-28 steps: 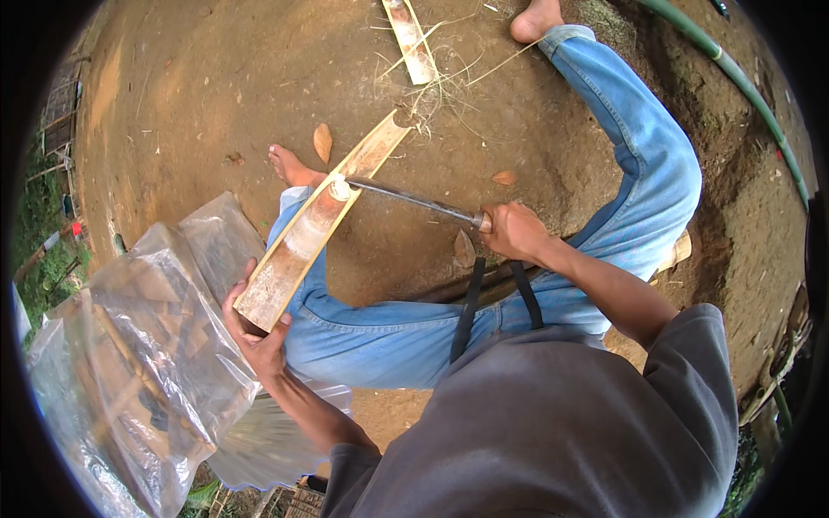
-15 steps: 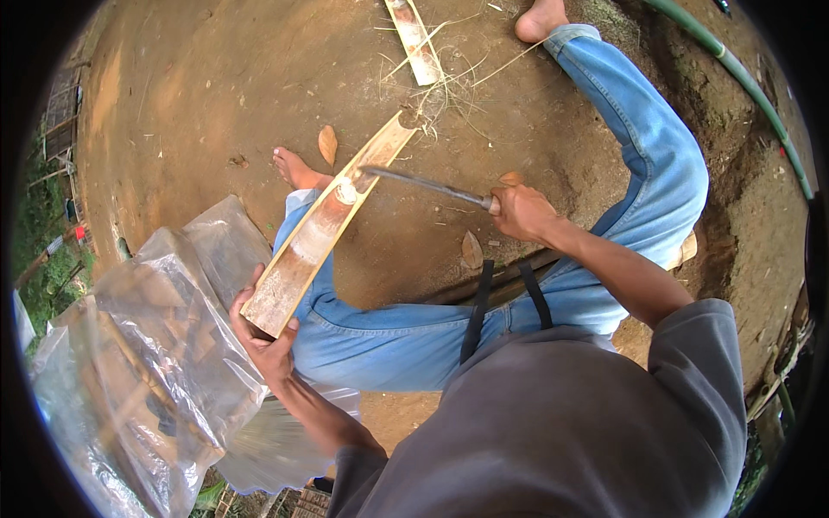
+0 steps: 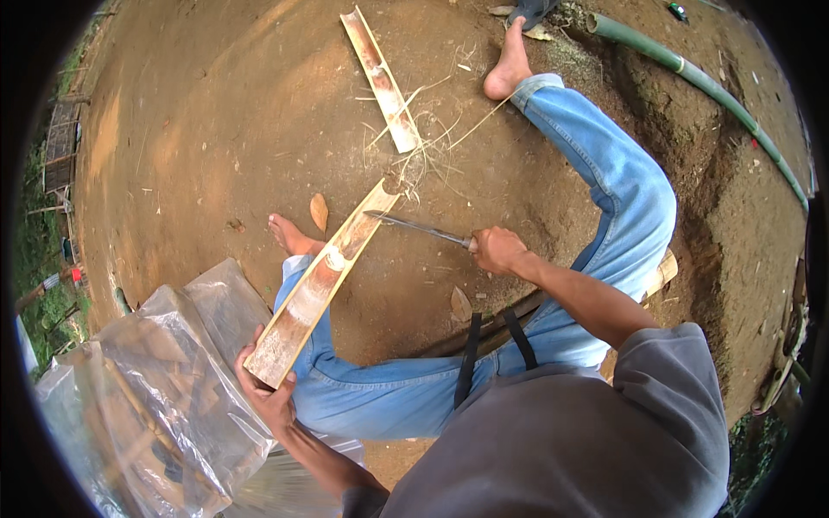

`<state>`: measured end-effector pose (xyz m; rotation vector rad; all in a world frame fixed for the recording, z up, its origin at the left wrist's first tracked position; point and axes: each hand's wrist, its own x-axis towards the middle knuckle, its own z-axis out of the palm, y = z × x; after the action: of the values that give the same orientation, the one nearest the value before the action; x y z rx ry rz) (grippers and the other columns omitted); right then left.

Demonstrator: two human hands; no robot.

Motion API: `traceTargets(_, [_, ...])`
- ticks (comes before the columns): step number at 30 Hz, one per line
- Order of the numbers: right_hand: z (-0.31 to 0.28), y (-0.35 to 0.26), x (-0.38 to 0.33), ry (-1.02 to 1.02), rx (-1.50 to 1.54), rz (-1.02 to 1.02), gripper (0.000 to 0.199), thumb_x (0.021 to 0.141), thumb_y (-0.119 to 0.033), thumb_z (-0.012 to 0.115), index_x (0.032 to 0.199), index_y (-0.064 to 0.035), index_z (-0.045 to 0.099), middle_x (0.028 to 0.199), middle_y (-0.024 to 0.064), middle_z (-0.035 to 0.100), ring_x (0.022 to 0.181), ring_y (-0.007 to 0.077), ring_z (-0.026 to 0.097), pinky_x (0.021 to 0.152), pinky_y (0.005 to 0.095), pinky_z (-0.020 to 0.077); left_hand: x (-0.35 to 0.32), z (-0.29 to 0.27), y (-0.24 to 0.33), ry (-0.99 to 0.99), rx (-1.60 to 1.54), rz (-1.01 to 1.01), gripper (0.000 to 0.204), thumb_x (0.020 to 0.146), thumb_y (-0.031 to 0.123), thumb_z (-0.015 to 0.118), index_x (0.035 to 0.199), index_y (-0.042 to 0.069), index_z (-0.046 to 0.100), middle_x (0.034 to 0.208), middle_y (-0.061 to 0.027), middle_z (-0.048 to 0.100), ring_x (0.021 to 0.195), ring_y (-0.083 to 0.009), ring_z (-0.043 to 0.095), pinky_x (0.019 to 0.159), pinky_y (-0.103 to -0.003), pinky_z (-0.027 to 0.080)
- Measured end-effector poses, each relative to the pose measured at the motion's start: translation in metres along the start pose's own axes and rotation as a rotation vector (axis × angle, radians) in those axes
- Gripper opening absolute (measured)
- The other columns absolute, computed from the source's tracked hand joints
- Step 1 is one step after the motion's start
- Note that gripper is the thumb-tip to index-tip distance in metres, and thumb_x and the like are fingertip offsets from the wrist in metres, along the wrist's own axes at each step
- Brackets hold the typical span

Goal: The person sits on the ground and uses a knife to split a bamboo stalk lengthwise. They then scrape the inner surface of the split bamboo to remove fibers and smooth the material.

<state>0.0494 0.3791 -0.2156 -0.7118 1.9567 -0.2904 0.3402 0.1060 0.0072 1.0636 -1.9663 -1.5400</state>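
Right hand (image 3: 496, 250) is closed tight around the handle of a long knife (image 3: 416, 226), and the blade tip touches the split bamboo piece (image 3: 324, 281) near its far end. Left hand (image 3: 269, 399) grips the near end of that bamboo piece, which slants across the person's left knee and down to the brown dirt ground (image 3: 207, 129). Another bamboo piece (image 3: 380, 78) lies on the ground farther off, a green pipe (image 3: 708, 82) runs along the right, and a clear plastic sheet (image 3: 164, 380) sits just beside the left hand.
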Motion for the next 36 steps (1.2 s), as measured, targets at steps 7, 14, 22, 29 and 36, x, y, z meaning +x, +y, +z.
traceTargets(7, [0.014,0.018,0.026,0.118,0.047,0.047,0.029,0.09,-0.024,0.058,0.103,-0.0014,0.07,0.097,0.0268,0.07,0.092,0.0411,0.069,0.084,0.0479,0.0539,0.005,0.0,0.002,0.014,-0.031,-0.03,0.084,0.064,0.012,0.087,0.134,0.003,0.043,0.143,-0.0287,0.047,0.132,-0.0337,0.049,0.111,-0.044,0.039])
traceTargets(14, [0.025,0.038,0.047,0.132,0.09,0.076,0.031,0.089,-0.026,0.059,0.105,-0.0007,0.068,0.092,0.0288,0.069,0.091,0.044,0.068,0.083,0.0489,0.0529,0.005,0.001,-0.001,0.074,-0.049,-0.032,0.084,0.065,0.007,0.083,0.137,0.002,0.041,0.142,-0.0272,0.048,0.129,-0.034,0.052,0.106,-0.044,0.047])
traceTargets(22, [0.027,-0.04,-0.026,0.101,0.227,-0.156,0.029,0.09,-0.025,0.057,0.099,-0.0007,0.069,0.088,0.0279,0.069,0.085,0.0448,0.068,0.08,0.0508,0.0536,0.007,0.0,0.004,0.212,-0.128,-0.131,0.07,0.082,-0.001,0.065,0.145,0.002,0.036,0.138,-0.0149,0.048,0.118,-0.0247,0.059,0.093,-0.038,0.058])
traceTargets(29, [0.054,-0.027,0.013,0.19,0.292,-0.084,0.023,0.088,-0.02,0.057,0.093,0.0,0.067,0.078,0.0293,0.066,0.079,0.0446,0.068,0.074,0.0517,0.053,0.012,0.0,0.005,0.262,-0.187,-0.158,0.071,0.082,-0.003,0.067,0.145,0.002,0.036,0.136,-0.0151,0.049,0.116,-0.026,0.061,0.091,-0.038,0.06])
traceTargets(36, [0.035,-0.014,0.016,0.134,0.18,0.0,0.028,0.089,-0.023,0.058,0.104,-0.0024,0.069,0.092,0.0274,0.069,0.091,0.0421,0.069,0.082,0.0487,0.0543,0.01,0.004,0.005,0.273,-0.194,-0.154,0.074,0.08,-0.003,0.069,0.145,0.001,0.035,0.135,-0.015,0.05,0.116,-0.0266,0.061,0.089,-0.037,0.061])
